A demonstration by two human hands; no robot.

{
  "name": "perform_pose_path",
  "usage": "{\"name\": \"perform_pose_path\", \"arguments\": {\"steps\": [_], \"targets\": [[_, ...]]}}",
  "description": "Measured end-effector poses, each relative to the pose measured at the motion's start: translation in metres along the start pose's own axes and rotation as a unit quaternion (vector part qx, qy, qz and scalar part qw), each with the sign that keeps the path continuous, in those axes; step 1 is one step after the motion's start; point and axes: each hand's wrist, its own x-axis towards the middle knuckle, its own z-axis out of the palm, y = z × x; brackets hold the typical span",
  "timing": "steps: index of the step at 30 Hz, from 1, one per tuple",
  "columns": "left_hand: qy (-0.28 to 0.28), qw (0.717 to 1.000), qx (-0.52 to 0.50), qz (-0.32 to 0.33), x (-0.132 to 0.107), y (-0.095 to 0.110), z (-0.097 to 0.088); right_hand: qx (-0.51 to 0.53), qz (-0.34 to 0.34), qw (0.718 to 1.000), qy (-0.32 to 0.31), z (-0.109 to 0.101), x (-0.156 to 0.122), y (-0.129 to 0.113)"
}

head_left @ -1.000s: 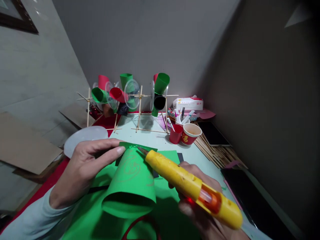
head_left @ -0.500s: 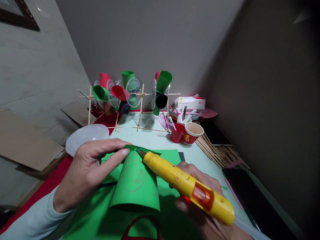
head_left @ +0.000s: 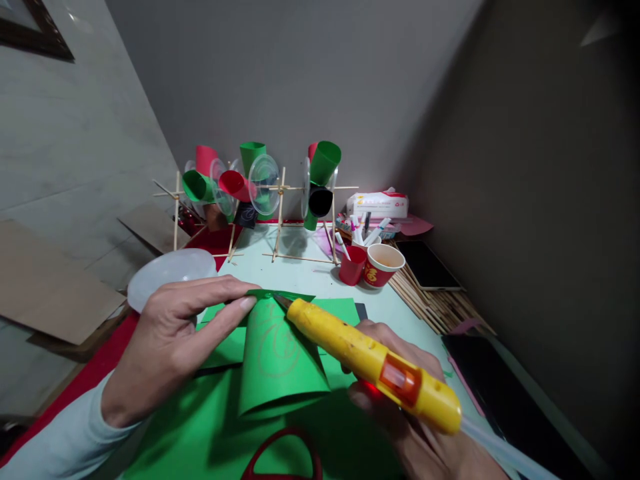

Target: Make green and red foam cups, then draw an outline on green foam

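My left hand [head_left: 170,340] pinches the narrow top of a rolled green paper cone [head_left: 277,360], which lies over green sheets [head_left: 200,427] on the table. A yellow glue gun [head_left: 373,363] is gripped in my right hand [head_left: 410,413], its metal tip touching the cone's upper edge just right of my left fingertips. The cone carries a faint gold drawing. A clear glue stick sticks out of the gun's rear at lower right.
Red scissor handles [head_left: 285,457] lie at the bottom edge. A white lid [head_left: 167,273] sits left. Behind stand stick frames with red, green and black paper cones [head_left: 260,183], two red cups [head_left: 373,265] with markers, a tissue pack [head_left: 377,203], bamboo sticks [head_left: 430,303] and dark tablets at right.
The cone has flattened and its wide mouth has turned down toward the table. The glue gun stays at the cone's top edge, its body shifted slightly left and upward.
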Motion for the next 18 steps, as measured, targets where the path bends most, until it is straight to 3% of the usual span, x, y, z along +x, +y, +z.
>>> {"name": "perform_pose_path", "arguments": {"steps": [11,18], "targets": [[0.042,0.999,0.022,-0.027,-0.005,-0.015,-0.007,0.000,-0.019,1.000,0.004,-0.001,0.002,0.001],[0.054,0.997,0.026,-0.051,-0.001,-0.011,-0.009,-0.014,-0.040,0.999,0.020,-0.001,0.007,-0.003]]}}
